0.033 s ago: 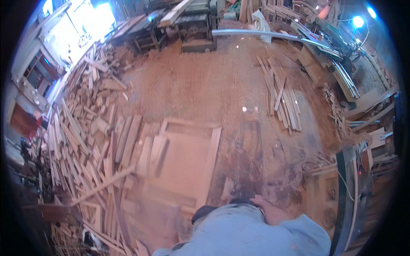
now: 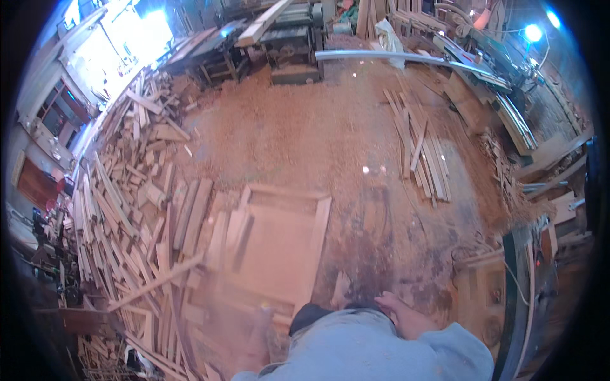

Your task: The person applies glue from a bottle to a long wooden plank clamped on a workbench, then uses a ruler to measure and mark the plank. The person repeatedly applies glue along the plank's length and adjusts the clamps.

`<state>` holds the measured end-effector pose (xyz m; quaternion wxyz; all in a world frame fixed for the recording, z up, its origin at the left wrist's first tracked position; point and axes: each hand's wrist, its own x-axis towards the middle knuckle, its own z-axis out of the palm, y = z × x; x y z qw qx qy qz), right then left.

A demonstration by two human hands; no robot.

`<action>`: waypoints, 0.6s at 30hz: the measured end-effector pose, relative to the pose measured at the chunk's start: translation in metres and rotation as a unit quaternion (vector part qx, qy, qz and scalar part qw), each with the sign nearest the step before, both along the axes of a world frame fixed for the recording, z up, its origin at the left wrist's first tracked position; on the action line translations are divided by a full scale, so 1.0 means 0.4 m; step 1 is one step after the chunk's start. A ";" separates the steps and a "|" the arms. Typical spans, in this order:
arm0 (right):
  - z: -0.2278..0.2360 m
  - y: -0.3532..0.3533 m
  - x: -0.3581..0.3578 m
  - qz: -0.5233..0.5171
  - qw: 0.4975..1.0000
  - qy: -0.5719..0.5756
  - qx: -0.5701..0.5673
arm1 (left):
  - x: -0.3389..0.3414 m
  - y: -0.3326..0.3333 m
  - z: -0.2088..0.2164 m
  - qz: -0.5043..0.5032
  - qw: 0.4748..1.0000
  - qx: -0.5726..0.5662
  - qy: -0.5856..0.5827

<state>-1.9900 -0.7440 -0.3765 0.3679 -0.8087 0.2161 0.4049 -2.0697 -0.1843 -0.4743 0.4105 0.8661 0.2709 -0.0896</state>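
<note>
A pale wooden frame with a flat panel [image 2: 276,244] lies on the floor in front of me, slightly to the left. Two short boards [image 2: 227,238] rest along its left side. Low beside the frame's near edge is my left hand [image 2: 258,327], smeared, so its fingers and anything in them cannot be made out. My right hand [image 2: 389,303] rests by my dark trousers at the front of my light blue shirt [image 2: 362,349]. Its fingers are partly visible and lie loosely, with nothing seen in them. A small wood offcut [image 2: 340,289] lies between the frame and my legs.
A large heap of wood scraps [image 2: 127,216] covers the left side. Long thin strips [image 2: 422,149] lie on the dusty floor at right. A wooden box-like piece [image 2: 480,286] stands near right. Machine benches [image 2: 292,51] and a long metal bar [image 2: 381,55] are at the back.
The whole view has tilted slightly, so floor things sit a little lower in the picture. Both hands stay in nearly the same places.
</note>
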 end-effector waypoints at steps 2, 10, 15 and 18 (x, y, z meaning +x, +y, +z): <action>-0.053 -0.094 0.148 -0.049 0.999 -0.011 -0.006 | 0.244 -0.133 0.051 0.050 0.992 -0.105 0.047; 0.058 -0.258 0.731 -0.243 0.963 -0.083 0.082 | 0.810 -0.364 0.142 -0.030 0.987 -0.120 0.100; -0.124 -0.382 0.913 -0.193 0.979 0.025 0.056 | 1.130 -0.428 0.146 0.011 0.971 -0.096 0.219; -0.032 -0.399 1.060 -0.132 0.988 0.075 0.003 | 1.336 -0.425 0.134 -0.029 0.968 -0.066 0.240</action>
